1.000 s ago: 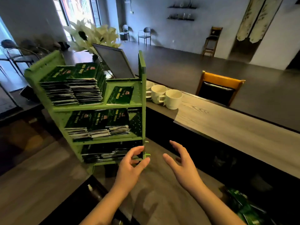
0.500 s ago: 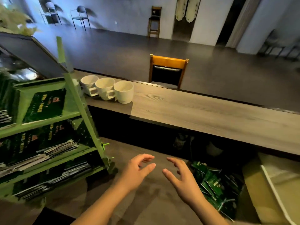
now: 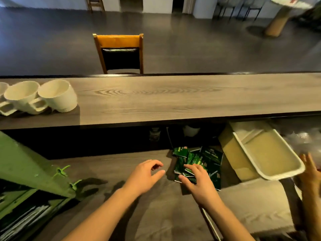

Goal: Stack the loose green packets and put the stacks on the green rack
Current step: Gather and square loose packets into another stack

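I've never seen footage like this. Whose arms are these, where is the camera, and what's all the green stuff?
No machine here: a person wears a wide-angle camera on the head, looking down at their own hands. The right hand rests its fingers on a loose pile of green packets on the lower counter; whether it grips any is unclear. The left hand hovers open beside the pile, holding nothing. At the left edge stands the green rack, with stacked packets inside. White cups sit on the upper counter.
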`<action>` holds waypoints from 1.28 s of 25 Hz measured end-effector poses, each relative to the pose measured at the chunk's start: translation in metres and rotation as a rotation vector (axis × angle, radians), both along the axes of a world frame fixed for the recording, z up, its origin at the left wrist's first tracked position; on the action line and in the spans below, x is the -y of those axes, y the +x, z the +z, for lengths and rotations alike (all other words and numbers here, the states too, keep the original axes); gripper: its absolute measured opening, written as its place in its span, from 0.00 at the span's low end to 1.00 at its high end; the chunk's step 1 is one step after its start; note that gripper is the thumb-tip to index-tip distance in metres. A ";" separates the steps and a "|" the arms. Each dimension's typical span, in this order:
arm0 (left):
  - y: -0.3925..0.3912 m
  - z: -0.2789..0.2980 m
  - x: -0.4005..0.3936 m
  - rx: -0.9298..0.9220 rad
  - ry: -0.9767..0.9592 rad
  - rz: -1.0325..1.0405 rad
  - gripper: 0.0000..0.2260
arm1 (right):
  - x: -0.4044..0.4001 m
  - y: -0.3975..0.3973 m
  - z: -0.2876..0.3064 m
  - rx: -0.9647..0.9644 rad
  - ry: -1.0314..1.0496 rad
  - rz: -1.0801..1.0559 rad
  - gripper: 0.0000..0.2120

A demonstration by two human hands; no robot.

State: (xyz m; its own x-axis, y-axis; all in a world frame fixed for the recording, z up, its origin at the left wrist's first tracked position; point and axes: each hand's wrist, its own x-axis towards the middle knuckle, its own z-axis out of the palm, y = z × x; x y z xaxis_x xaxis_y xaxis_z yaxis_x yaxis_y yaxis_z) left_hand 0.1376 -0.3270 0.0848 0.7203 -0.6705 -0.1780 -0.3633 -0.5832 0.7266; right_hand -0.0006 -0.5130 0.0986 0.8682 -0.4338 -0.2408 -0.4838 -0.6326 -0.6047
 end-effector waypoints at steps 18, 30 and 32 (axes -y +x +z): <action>-0.015 -0.090 0.183 -0.295 0.259 0.285 0.15 | 0.140 0.003 -0.112 -0.271 0.117 -0.145 0.29; -0.031 -0.109 0.171 -0.694 0.143 0.483 0.32 | 0.101 0.006 -0.118 -0.244 0.273 -0.111 0.24; -0.036 -0.107 0.151 -0.748 0.088 0.477 0.40 | 0.089 0.004 -0.116 -0.157 0.527 -0.353 0.25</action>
State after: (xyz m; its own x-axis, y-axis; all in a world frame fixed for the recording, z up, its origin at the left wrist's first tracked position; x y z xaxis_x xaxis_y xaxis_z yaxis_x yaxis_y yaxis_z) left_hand 0.1012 -0.4784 -0.0223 0.5938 -0.2905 -0.7504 0.4841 -0.6159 0.6215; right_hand 0.0032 -0.6017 -0.0170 0.6323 -0.4754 -0.6116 -0.7162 -0.0578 -0.6955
